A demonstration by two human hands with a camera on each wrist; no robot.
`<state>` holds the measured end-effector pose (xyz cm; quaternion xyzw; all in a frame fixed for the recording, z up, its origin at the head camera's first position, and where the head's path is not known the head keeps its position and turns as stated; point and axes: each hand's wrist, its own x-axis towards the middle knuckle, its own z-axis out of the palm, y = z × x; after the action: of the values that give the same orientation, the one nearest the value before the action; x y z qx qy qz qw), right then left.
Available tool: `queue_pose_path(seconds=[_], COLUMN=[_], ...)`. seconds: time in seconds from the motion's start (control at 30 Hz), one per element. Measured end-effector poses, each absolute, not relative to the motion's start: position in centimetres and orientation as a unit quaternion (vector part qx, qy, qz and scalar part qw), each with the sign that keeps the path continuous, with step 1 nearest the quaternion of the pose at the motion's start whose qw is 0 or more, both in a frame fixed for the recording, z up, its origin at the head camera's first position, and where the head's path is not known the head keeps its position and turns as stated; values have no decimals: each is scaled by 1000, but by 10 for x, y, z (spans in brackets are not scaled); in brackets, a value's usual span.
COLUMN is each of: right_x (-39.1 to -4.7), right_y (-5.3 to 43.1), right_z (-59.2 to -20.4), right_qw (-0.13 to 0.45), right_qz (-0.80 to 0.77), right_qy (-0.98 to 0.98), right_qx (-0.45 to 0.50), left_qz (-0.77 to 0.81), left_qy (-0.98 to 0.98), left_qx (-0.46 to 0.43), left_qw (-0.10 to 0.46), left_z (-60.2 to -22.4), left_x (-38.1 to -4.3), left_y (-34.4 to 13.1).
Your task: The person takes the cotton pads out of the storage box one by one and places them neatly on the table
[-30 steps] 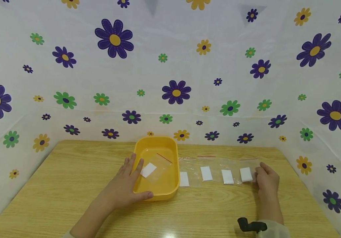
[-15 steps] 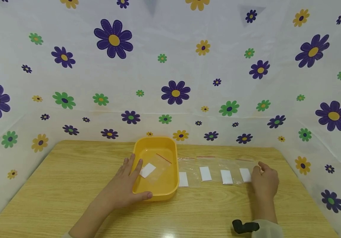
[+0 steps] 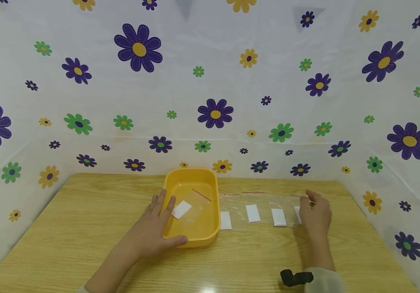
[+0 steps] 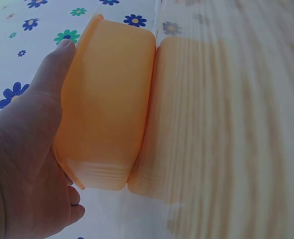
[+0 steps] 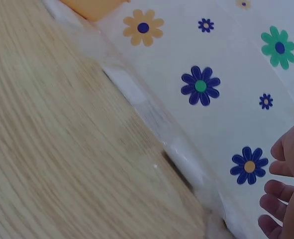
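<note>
A yellow plastic tray [image 3: 191,240] stands on the table, holding one clear zip bag [image 3: 197,205] with a red strip and a white card-like piece [image 3: 182,209]. My left hand [image 3: 145,232] rests on its left side, fingers laid over the rim and thumb along the front; the left wrist view shows the thumb against the tray [image 4: 104,99]. Several similar clear bags lie in a row to the tray's right, with white pieces [image 3: 253,213] inside. Over the rightmost bag is my right hand [image 3: 316,215], partly hiding its white piece. Its fingers look loosely bent and apart from the bags [image 5: 184,154] in the right wrist view.
The wood-grain table [image 3: 96,211] ends at a white flowered cloth [image 3: 180,89] hanging behind and at both sides. A black fitting [image 3: 296,278] sits at the right wrist beside a pale sleeve [image 3: 323,280].
My right hand has moved left from the rightmost bag's right edge to over its white piece. The left hand and the tray have stayed put.
</note>
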<state>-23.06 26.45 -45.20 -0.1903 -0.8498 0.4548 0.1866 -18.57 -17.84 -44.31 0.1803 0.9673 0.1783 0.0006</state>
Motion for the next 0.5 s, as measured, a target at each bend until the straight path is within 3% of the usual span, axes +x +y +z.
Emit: queue_pose_path(seconds=[0.5], right_x=[-236], right_y=[221], right_z=[-426], right_qw=[72], right_qz=[646], right_qy=[-744], right_qx=[-156], left_qz=[179], left_qy=[967], left_qx=[180], left_qw=[0], left_z=[-445], left_x=[-187], left_y=[-179])
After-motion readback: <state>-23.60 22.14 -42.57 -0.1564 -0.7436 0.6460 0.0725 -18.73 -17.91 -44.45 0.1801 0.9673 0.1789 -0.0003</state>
